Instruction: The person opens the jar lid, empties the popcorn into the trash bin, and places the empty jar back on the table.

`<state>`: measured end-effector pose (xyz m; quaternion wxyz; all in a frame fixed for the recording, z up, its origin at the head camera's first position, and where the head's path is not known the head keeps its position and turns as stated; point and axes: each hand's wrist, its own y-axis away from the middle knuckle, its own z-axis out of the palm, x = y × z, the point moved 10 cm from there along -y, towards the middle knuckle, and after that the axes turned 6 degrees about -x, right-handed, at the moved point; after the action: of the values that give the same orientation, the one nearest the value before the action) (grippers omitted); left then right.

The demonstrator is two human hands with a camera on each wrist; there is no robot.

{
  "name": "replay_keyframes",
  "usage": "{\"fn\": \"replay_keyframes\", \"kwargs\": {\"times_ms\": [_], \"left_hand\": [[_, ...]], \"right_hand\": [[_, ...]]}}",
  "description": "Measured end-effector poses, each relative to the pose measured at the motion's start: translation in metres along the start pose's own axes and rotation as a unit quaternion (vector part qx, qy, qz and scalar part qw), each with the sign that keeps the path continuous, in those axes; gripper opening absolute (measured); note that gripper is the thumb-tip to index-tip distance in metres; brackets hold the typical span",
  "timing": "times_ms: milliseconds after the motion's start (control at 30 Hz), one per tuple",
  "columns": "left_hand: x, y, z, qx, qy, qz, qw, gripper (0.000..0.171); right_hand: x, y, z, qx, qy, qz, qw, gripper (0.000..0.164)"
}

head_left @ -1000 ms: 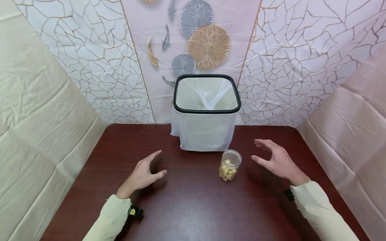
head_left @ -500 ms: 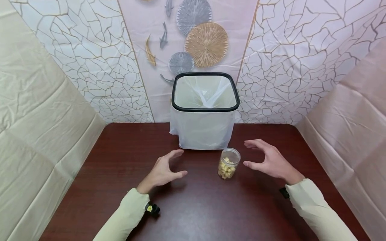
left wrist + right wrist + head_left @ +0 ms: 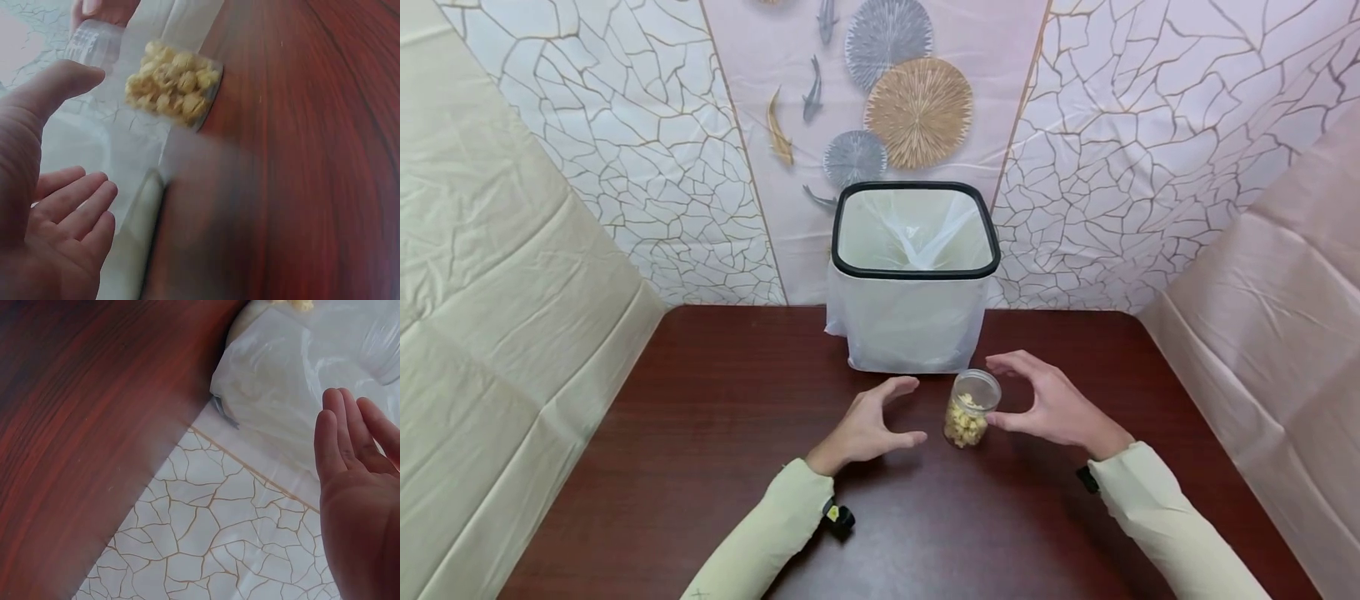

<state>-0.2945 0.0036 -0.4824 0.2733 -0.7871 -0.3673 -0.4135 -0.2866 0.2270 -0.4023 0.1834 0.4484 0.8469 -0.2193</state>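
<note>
A clear plastic jar [image 3: 976, 390], partly filled with pale yellow popcorn [image 3: 964, 423], stands on the dark red-brown table [image 3: 730, 392]. My left hand [image 3: 871, 425] is just left of it, thumb and fingers spread apart, not touching it. On the other side my right hand [image 3: 1054, 408] is close in, its thumb tip overlapping the jar's edge in the head view; contact cannot be told. In the left wrist view the popcorn [image 3: 172, 84] lies beyond my thumb. Only a bit of the jar [image 3: 386, 347] shows in the right wrist view, past straight fingers.
Behind the jar stands a white bin [image 3: 913, 325] with a black rim [image 3: 917, 273] and a translucent plastic liner. A patterned cloth wall [image 3: 1112, 167] rises at the table's back edge. Beige cloth [image 3: 497, 317] hangs at both sides.
My left hand has moved right, from the table's left part to beside the jar. My right hand has moved left, up to the jar. Jar and bin have stayed put.
</note>
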Motion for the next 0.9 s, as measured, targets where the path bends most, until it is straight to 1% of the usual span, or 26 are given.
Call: {"fn": "replay_keyframes", "kwargs": {"times_ms": [100, 267, 367, 500, 600, 733, 900], "left_hand": [[0.003, -0.009, 0.014, -0.005, 0.023, 0.011, 0.9997, 0.081], [0.008, -0.022, 0.035, -0.004, 0.053, 0.030, 0.9981, 0.085], [0.011, -0.031, 0.044, 0.005, 0.082, 0.041, 0.9957, 0.084], [0.011, -0.041, 0.054, 0.016, 0.108, 0.049, 0.9928, 0.083], [0.010, -0.047, 0.061, 0.020, 0.109, 0.045, 0.9928, 0.082], [0.009, -0.052, 0.067, 0.026, 0.098, 0.035, 0.9942, 0.079], [0.010, -0.054, 0.069, 0.036, 0.089, 0.038, 0.9946, 0.072]], "right_hand": [[-0.002, -0.002, 0.003, 0.000, 0.000, -0.006, 1.000, 0.076], [-0.009, -0.007, 0.007, 0.008, 0.007, -0.034, 0.999, 0.074], [-0.012, -0.008, 0.008, 0.014, 0.009, -0.042, 0.999, 0.074], [-0.013, -0.010, 0.010, 0.015, 0.012, -0.046, 0.999, 0.073], [-0.014, -0.010, 0.010, 0.018, 0.010, -0.051, 0.998, 0.072], [-0.015, -0.011, 0.008, 0.025, 0.009, -0.059, 0.998, 0.069], [-0.018, -0.012, 0.008, 0.033, 0.010, -0.075, 0.997, 0.062]]}}
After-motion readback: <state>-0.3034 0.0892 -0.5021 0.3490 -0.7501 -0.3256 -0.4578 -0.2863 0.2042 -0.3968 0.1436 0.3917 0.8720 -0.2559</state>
